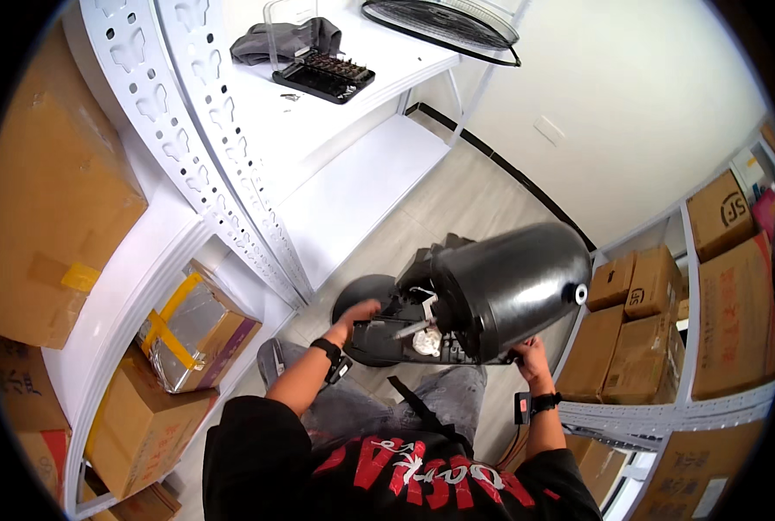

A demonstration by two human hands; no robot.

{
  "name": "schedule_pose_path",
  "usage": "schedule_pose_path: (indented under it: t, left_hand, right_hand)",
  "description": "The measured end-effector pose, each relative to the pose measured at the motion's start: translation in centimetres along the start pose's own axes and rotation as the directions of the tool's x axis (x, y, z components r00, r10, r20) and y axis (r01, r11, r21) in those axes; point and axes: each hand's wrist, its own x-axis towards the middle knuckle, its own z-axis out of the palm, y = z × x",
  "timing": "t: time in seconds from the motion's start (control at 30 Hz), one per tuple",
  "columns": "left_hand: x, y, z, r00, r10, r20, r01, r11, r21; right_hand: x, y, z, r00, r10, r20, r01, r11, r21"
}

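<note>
Over my lap is a black appliance with a large glossy rounded housing (518, 282) and a flat opened section (379, 340) showing parts inside. My left hand (357, 319) grips the left end of the opened section, its fingers at the far edge. My right hand (532, 354) holds the right end, beneath the rounded housing, with its fingertips partly hidden. A white crumpled-looking part (427, 341) and a grey rod-like piece (415, 328) show in the opened section. Behind its left end is a round black disc (366, 295), partly covered.
On the white table ahead are a black bit case (327, 76), a grey cloth (288, 41) and a round black fan grille (444, 22). Shelves with cardboard boxes stand left (58, 191) and right (635, 356). A perforated white upright (223, 148) rises at my front left.
</note>
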Motion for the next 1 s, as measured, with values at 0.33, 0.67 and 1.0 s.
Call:
schedule_pose_path:
  t: [0.33, 0.67, 1.0]
  left_hand:
    - [1.5, 14.3, 7.8, 0.908, 0.346, -0.235, -0.23, 0.882, 0.411]
    - [4.1, 15.1, 7.3, 0.905, 0.117, -0.408, -0.06, 0.987, 0.15]
    - [10.8, 15.4, 5.3, 0.952, 0.11, -0.286, -0.06, 0.982, 0.177]
  right_hand:
    - [-5.4, 0.4, -2.9, 0.982, -0.041, -0.182, 0.061, 0.992, 0.107]
    - [-8.7, -0.3, -3.5, 0.971, -0.117, -0.211, 0.138, 0.987, 0.088]
    - [-8.7, -0.3, -2.7, 0.961, -0.041, -0.275, 0.092, 0.981, 0.173]
